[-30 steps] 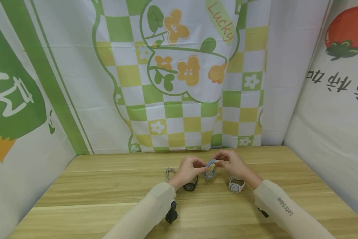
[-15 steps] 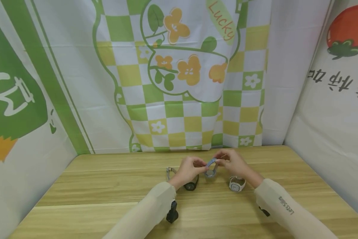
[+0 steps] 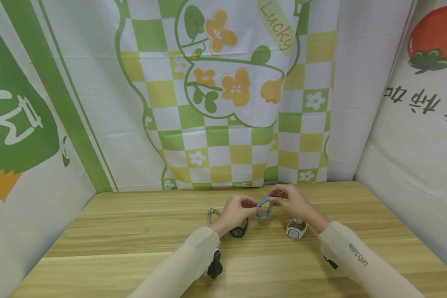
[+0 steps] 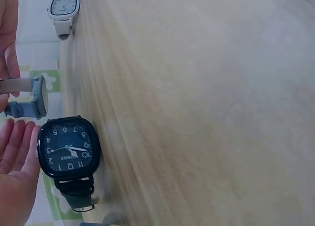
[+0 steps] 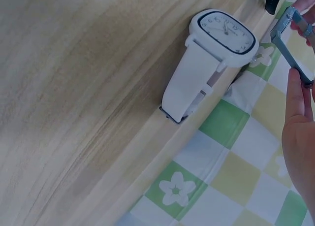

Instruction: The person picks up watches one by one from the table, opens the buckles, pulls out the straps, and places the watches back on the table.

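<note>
Both hands hold a blue wristwatch (image 3: 264,202) above the table, its strap looped and its case hanging at the bottom. My left hand (image 3: 236,213) pinches one side of the strap between thumb and fingers. On the other side, the fingertips of my right hand (image 3: 291,203) pinch the strap. The left wrist view shows the blue case edge-on. A black square-faced watch (image 4: 69,146) stands on the table beside my left hand, partly covered by it in the head view. Below my right hand stands a white watch (image 5: 224,33) with its strap closed in a loop.
Behind the left hand, a watch with a grey band (image 3: 211,215) is partly hidden. The wooden table (image 3: 134,231) ends at a checkered green, yellow and white cloth (image 3: 216,157). Black devices, such as the left one (image 3: 215,265), sit at the sleeves.
The blue watch has risen slightly and its case has tipped a little between the hands. My right hand has shifted slightly up; my left hand stays nearly still.
</note>
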`<state>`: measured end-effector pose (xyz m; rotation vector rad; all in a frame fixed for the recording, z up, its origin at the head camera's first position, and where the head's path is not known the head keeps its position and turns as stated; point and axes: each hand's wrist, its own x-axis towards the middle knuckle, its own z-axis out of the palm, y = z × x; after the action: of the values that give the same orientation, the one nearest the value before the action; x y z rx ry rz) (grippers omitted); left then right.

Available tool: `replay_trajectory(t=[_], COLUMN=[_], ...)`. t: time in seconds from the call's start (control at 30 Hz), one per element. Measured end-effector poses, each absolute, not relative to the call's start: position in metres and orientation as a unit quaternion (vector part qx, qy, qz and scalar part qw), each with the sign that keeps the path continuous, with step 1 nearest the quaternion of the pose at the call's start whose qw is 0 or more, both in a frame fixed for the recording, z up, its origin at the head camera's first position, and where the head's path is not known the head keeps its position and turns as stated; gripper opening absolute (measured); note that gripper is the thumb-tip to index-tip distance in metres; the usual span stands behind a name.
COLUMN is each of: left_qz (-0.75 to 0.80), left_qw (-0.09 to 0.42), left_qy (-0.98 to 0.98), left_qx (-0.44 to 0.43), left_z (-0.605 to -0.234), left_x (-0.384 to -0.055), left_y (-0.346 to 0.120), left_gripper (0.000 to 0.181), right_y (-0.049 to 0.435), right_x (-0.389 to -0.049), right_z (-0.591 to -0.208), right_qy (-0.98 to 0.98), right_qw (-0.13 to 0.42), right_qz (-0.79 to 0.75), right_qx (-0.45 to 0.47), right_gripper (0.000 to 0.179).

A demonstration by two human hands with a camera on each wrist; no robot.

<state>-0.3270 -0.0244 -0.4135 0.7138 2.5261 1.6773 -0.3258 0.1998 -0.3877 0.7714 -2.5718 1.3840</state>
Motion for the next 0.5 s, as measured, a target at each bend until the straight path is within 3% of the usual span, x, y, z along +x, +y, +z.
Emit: replay_trajectory(t=[0.5], left_qz=[0.542], left_qw=[-0.005], left_qy=[0.809], left_qx=[0.228], left_z=[-0.4074], left_x=[-0.3274], left_y=[-0.0149], left_gripper=[0.015], right_y=[0.1968], right_x=[-0.3232], right_z=[-0.3957], right_qy=[-0.852], right_qw=[0.050], right_qz=[0.460], right_qx=[0.246], right_gripper=[0.010])
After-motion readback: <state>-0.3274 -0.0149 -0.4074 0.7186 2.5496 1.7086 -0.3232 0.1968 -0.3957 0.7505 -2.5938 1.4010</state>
